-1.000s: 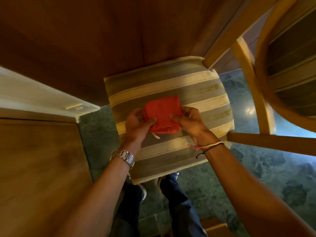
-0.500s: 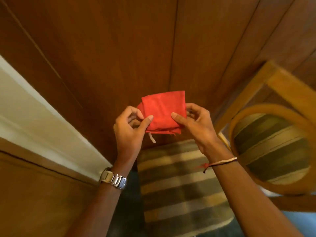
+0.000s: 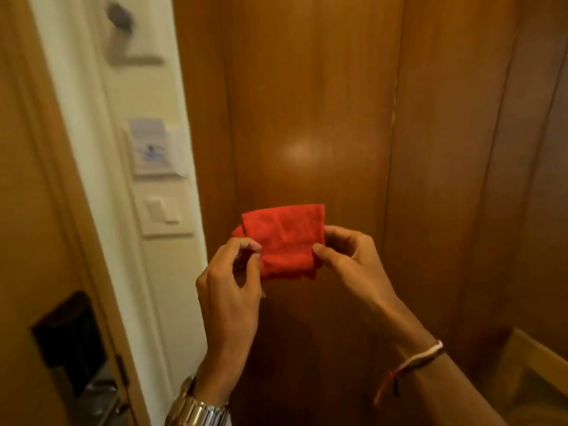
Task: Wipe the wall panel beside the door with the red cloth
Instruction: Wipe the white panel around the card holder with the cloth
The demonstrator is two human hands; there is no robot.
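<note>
A folded red cloth (image 3: 285, 238) is held up in front of me at chest height. My left hand (image 3: 229, 287) pinches its left edge and my right hand (image 3: 350, 262) pinches its right edge. Behind the cloth stands the glossy brown wood wall panel (image 3: 307, 103), with a light glare on it. The cloth is a short way in front of the panel; whether it touches the wood cannot be told. A lighter wooden door (image 3: 27, 210) is at the far left.
A white wall strip (image 3: 92, 149) between door and panel carries a card holder (image 3: 153, 149) and a light switch (image 3: 164, 210). The door has a black lock plate (image 3: 67, 342) with a metal handle (image 3: 98, 404). A wooden chair edge (image 3: 534, 376) shows at the bottom right.
My view has swung up from the striped chair cushion and floor to the wall panel and door. Both hands kept hold of the red cloth and raised it.
</note>
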